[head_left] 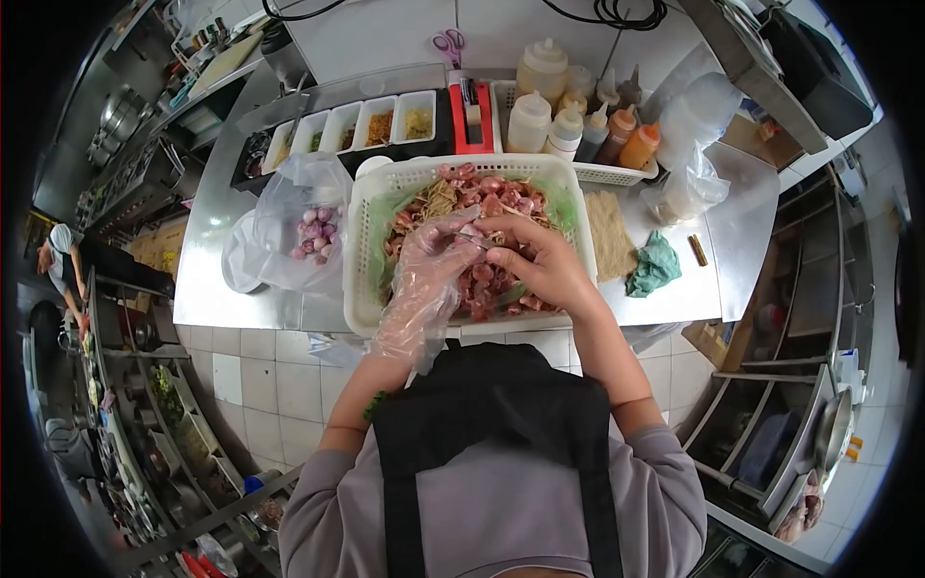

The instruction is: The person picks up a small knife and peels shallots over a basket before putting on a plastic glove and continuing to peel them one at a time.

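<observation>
- the left hand [431, 270] wears a loose see-through plastic glove. it lies on the pile in the basket, and its fingers point at the right hand.
- i cannot tell if the left hand has hold of anything, because the crinkly glove hides its fingertips.
- the right hand [541, 262] is bare. its fingers are curled almost shut and pinch one of the small pink onions [487, 284] right where the two hands meet.
- the onions lie in a white basket [366, 255] with holes, mixed with thin dry peels. the basket sits on the metal table [207, 279], just in front of the person.
- a clear plastic bag [310, 222] with more little onions in it sits just beside the basket, on its left.
- a green cloth [655, 265] lies on the table to the right of the basket.
- squeeze bottles [568, 123] stand in a tray behind the basket, next to a red holder [470, 120].
- a row of small white tubs [371, 123] with food stands behind the bag.
- far off on the left, another person [60, 255] stands by the shelves.
</observation>
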### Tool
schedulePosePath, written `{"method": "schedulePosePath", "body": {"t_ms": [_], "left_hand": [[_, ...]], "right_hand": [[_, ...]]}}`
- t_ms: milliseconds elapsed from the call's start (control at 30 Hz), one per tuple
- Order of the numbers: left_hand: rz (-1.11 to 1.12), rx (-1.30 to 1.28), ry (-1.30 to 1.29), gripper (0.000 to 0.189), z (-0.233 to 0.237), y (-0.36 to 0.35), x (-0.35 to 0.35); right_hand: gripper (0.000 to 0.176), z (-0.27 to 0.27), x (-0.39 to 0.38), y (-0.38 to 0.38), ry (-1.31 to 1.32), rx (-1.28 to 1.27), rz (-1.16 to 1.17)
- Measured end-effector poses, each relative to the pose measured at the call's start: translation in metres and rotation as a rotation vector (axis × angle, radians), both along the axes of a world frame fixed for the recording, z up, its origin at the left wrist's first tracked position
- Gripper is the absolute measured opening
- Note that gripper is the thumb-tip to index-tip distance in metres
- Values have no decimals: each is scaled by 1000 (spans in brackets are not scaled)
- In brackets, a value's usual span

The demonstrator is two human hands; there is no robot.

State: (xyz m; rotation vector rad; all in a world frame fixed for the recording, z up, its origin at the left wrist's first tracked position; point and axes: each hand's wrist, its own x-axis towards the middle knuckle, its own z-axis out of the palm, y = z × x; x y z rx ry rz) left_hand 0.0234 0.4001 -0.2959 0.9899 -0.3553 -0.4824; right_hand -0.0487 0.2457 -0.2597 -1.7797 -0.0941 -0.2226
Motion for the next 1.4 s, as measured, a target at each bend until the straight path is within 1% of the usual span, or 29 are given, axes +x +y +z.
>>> {"method": "schedulePosePath", "body": {"t_ms": [67,100,200,300,367,500,567,600,667,700,767,900,1000,1067,1100,1167,1267,1400], "left_hand": [[47,-16,-82,29,-1,-2,-1],[46,-15,-82,29,-3,-2,-1],[-2,-16,-43,29,-5,-2,1],[-4,17,-8,32,7,-1,-3],[17,107,63,35,15,0,-6],[8,92,79,36,14,2,-7],[26,79,58,34,17,1,-6],[27,79,58,34,14,1,-5],[44,4,18,33,5,0,-4],[43,5,18,33,5,-1,-4],[55,8,-17,31,6,-1,-5],[66,-41,-108,30,-1,-1,-3],[60,-82,-82,30,4,-3,-6],[104,-61,14,31,9,-6,-8],[105,-62,14,31,15,-7,-9],[130,7,105,32,27,-10,-10],[149,-39,94,35,23,-11,-10],[155,-25,80,39,15,-8,-9]], "right_hand": [[27,4,-1,1,-23,-68,-5],[27,2,0,0,-22,-67,-6],[25,-3,3,-3,-41,-108,-50],[25,-2,3,-6,-85,-57,-67],[24,-1,3,-9,-18,24,-104],[28,3,1,-13,4,-48,-83],[32,11,-4,-11,90,158,-17],[32,11,-5,-9,89,158,-16],[34,12,-7,-6,95,62,23],[34,12,-6,-5,95,63,23],[31,10,-4,-4,1,30,39],[28,9,-2,-3,-46,-39,6],[26,12,-2,-3,-32,-12,-13],[26,9,-1,-3,-68,24,-4],[26,10,-2,-3,-68,24,-4],[26,11,-2,-2,-39,16,-12],[26,8,-1,-1,-54,-13,-15],[25,12,-3,0,-15,10,-32]]}}
